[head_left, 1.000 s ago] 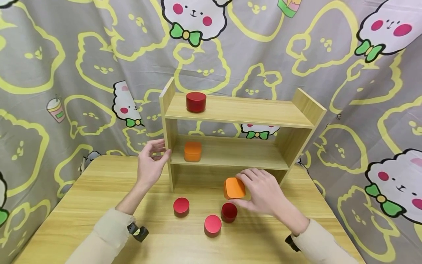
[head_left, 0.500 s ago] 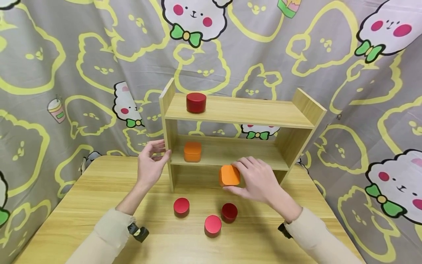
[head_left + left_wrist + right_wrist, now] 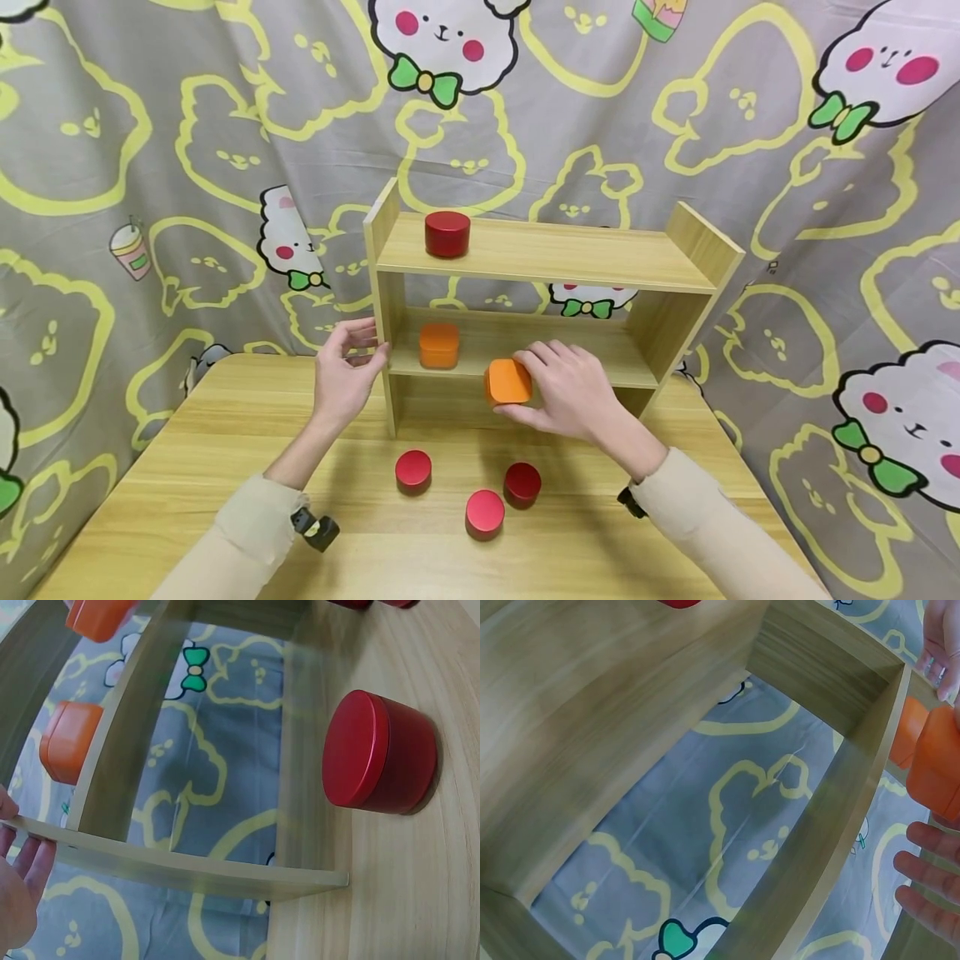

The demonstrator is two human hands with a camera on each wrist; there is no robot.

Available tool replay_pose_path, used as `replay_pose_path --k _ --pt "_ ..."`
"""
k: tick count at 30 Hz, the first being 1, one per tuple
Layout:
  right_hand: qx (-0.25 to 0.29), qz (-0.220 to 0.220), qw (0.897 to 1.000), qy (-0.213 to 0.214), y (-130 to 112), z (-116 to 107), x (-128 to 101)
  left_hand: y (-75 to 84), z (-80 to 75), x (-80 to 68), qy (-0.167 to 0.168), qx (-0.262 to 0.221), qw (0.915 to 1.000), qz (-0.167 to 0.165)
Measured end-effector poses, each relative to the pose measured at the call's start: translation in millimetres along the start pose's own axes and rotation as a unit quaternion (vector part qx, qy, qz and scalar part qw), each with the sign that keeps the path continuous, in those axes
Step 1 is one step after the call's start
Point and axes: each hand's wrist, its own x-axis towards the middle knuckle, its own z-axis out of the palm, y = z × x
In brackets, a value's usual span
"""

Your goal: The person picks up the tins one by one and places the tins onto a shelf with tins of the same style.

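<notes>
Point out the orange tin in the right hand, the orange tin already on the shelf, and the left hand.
held orange tin (image 3: 507,382), head view, front face
shelved orange tin (image 3: 438,345), head view, front side
left hand (image 3: 341,375), head view, back of hand

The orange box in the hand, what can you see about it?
The orange box is small and squarish with rounded corners and a smooth, slightly shiny skin; its material is hard to tell. The right hand grips it by its right side and holds it in the air, tilted a little, in front of the middle board of the wooden shelf. A matching box sits on that board.
</notes>
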Motion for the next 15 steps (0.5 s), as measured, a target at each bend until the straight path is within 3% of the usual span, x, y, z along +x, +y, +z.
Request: replay_pose_path --k 15 --pt "0.004 0.002 1.0 0.021 1.9 11.3 19.6 0.2 1.8 -1.0 0.006 -0.001 1.0 0.007"
